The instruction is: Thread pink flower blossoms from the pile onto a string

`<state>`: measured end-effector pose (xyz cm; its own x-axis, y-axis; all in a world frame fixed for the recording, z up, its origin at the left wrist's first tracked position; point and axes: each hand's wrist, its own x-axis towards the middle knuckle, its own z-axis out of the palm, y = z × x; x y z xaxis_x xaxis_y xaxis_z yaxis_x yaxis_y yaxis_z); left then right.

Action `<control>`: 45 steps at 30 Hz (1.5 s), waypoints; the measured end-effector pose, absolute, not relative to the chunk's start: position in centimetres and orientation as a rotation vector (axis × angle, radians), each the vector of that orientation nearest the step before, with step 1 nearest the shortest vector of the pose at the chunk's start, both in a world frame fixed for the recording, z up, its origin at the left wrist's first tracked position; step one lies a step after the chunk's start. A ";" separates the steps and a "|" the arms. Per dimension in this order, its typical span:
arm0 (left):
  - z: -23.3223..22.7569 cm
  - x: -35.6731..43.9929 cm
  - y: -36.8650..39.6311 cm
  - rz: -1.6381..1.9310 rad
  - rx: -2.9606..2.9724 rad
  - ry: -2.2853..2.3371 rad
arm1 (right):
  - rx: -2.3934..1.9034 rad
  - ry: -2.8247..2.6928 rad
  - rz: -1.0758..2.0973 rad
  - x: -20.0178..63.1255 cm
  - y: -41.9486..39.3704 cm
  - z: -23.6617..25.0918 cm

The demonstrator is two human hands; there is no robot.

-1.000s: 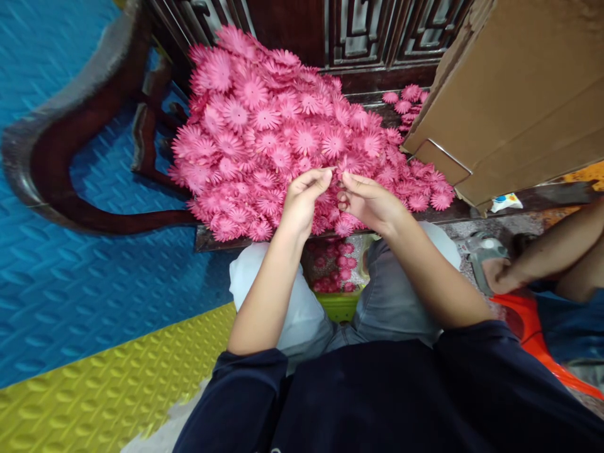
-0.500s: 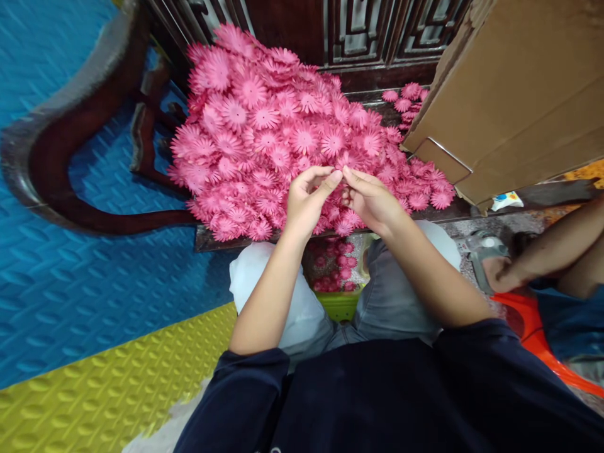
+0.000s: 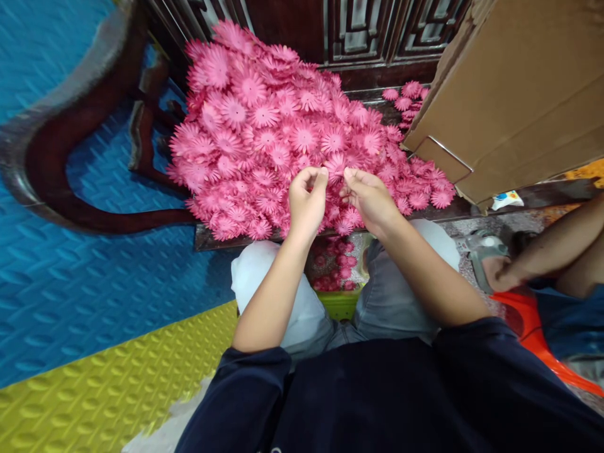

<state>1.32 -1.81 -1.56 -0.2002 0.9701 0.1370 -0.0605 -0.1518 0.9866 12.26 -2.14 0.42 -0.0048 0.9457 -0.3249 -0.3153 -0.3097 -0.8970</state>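
A large heap of pink artificial flowers [image 3: 264, 116] fills the dark wooden seat before me. My left hand [image 3: 306, 200] is raised over the heap's near side, thumb and index finger pinched together. Facing it, my right hand [image 3: 372, 200] also pinches with thumb and index finger, its other fingers curled below. One pink flower [image 3: 335, 166] shows in the gap between the two sets of fingertips. Whether the fingertips grip its petals or it lies in the heap behind them, I cannot tell. Anything smaller in the pinches is too small to make out.
A cardboard box [image 3: 514, 88] stands at the right, with a few flowers [image 3: 409, 97] beside it. A curved wooden armrest [image 3: 47, 182] is on the left over blue matting [image 3: 141, 277]. Below, a green container [image 3: 340, 305] sits between my knees. Another person's arm [image 3: 557, 245] is at the right.
My fingertips were together and are now apart, with a flower visible between them. My left hand has shifted slightly left; the right hand has barely moved.
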 end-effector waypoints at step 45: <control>-2.3 1.6 -1.9 1.594 1.460 1.492 | -1.317 -0.716 1.515 11.4 -1.9 0.5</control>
